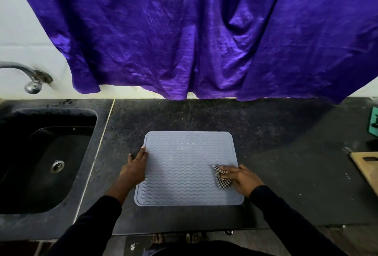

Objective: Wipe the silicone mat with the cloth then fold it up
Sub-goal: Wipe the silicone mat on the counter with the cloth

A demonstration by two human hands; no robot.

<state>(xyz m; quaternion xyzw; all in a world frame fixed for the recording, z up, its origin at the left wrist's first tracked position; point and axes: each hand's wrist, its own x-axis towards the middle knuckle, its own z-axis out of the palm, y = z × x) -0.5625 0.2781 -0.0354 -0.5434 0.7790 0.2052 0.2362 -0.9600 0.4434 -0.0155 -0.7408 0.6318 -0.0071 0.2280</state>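
Note:
A grey silicone mat [184,165] with wavy ridges lies flat on the dark counter, in the middle of the head view. My left hand [136,165] rests flat on the mat's left edge, fingers together, holding nothing. My right hand [240,180] presses a crumpled black-and-white checked cloth [222,177] against the mat near its right edge. Part of the cloth is hidden under my fingers.
A black sink [41,159] with a metal drain sits to the left, a tap [30,80] above it. A purple curtain [184,30] hangs over the counter's back edge. A wooden board [366,165] and a green item [374,120] lie at the far right.

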